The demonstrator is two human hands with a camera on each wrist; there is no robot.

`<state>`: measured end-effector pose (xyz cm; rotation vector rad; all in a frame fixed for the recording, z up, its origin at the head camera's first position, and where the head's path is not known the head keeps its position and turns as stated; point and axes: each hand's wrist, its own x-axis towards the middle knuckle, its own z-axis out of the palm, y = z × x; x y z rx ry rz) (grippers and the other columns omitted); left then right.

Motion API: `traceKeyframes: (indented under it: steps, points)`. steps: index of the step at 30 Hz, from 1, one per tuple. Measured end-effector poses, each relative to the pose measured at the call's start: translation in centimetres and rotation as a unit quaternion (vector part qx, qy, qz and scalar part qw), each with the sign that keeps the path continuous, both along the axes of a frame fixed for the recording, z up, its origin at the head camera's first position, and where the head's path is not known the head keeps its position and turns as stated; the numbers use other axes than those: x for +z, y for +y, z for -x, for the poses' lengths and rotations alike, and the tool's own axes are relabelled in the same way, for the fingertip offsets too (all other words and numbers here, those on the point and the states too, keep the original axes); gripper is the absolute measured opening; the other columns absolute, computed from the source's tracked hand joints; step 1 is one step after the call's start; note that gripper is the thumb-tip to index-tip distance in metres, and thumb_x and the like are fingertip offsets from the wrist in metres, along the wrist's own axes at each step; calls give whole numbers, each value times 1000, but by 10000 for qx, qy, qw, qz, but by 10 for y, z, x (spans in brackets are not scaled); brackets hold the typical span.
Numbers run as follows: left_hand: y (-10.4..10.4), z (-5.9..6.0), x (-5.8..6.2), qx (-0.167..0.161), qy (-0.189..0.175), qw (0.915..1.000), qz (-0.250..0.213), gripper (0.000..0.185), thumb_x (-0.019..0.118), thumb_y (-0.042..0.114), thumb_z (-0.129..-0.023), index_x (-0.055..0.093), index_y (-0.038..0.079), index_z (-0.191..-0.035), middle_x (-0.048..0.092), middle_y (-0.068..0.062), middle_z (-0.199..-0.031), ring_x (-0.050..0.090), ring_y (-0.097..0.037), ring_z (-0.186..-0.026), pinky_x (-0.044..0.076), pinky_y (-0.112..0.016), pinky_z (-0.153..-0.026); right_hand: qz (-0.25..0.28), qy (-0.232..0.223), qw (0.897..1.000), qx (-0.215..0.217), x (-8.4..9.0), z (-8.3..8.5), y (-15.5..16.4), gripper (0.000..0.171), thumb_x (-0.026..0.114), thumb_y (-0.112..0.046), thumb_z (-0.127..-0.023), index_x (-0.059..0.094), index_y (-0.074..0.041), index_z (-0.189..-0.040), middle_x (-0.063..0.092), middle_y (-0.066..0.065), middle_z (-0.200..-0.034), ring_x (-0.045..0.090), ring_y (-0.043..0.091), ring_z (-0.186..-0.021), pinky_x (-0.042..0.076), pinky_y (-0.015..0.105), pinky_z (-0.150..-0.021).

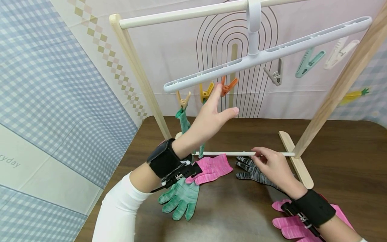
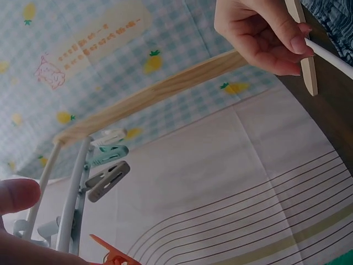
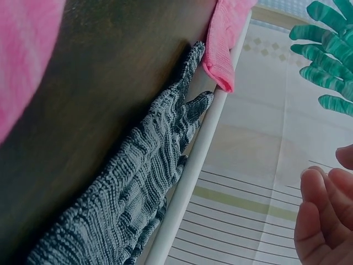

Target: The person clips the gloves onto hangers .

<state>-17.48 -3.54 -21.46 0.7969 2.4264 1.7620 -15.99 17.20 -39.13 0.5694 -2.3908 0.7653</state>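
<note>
My left hand is raised under the white hanger, its thumb held apart and a fingertip right beside the orange clothespin. Just left of that fingertip hang a yellow clothespin and a tan clothespin, with a green glove dangling from them, partly behind my arm. Lower and to the right, my right hand hovers with loosely bent fingers over a black-and-grey striped glove. Nothing shows between those fingers in the left wrist view.
On the table lie a second green glove and two pink gloves, one mid-table, one under my right wrist. A wooden stand carries the hanger; its white lower bar crosses behind. Grey, teal and white clothespins hang right.
</note>
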Motion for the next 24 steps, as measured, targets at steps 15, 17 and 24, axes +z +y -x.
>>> traceKeyframes:
  steps: [15, 17, 24]
  points:
    - [0, 7, 16, 12, -562, 9984, -80, 76, 52, 15, -87, 1, 12, -143, 7, 0, -149, 5, -6, -135, 15, -36, -109, -122, -251, 9996, -55, 0, -4, 3, 18, 65, -3, -73, 64, -3, -91, 60, 0, -70, 49, 6, -58, 41, 23, -52]
    - [0, 8, 17, 17, -599, 9982, -53, 77, 52, 16, -87, 0, 13, -143, 5, 2, -149, 5, -6, -135, 15, -36, -109, -149, -287, 9995, -66, 0, -4, 3, 18, 64, -4, -74, 64, -3, -92, 60, 0, -70, 50, 6, -58, 40, 23, -52]
    - [2, 12, 22, 99, -660, 9978, -5, 76, 53, 19, -87, 2, 16, -143, 6, 5, -149, 7, -7, -135, 15, -38, -109, -280, -372, 9989, -90, 1, -3, 7, 17, 64, -5, -74, 64, -3, -91, 61, 1, -70, 52, 7, -58, 41, 24, -52]
